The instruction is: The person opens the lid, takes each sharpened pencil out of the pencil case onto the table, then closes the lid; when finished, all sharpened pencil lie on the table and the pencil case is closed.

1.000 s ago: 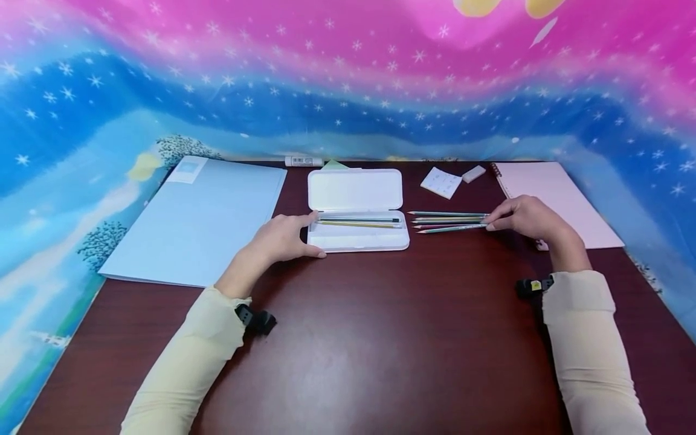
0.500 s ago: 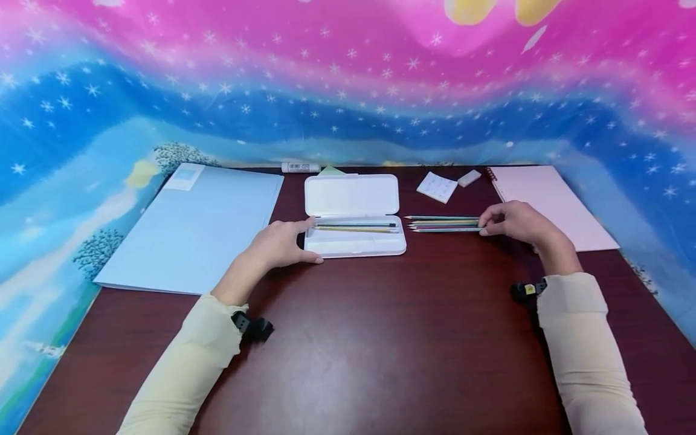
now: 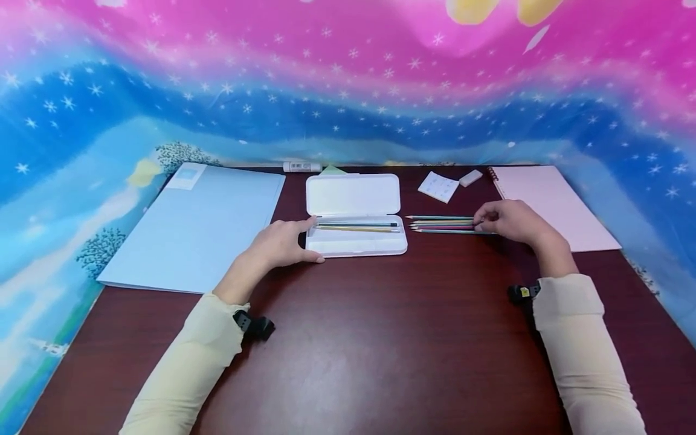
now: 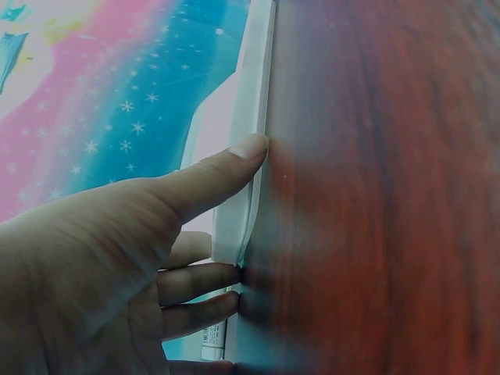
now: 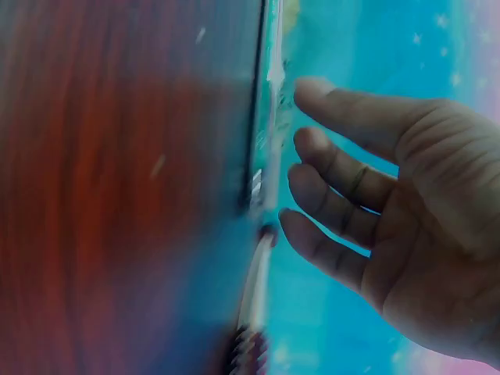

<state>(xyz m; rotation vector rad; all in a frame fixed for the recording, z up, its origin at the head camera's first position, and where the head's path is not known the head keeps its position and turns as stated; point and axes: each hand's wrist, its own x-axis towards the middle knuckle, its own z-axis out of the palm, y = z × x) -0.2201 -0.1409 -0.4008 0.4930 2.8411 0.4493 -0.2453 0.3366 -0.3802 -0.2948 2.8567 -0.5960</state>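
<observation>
A white pencil case lies with its lid raised on the brown table, and a few pencils rest inside. My left hand grips its left end, with the thumb on the near side and fingers around the end in the left wrist view. To the right of the case, several coloured pencils lie side by side, tips pointing left. Over their blunt ends is my right hand. In the right wrist view its fingers are loosely bent and apart, beside a green pencil.
A light blue folder lies at the left, and a pink spiral notebook at the right. Along the back are a glue stick, a green paper piece, a white note pad and an eraser.
The loose pencils, fanned out before, now lie closer together and more parallel. My right hand has shifted slightly left over their ends. The left hand stays on the case.
</observation>
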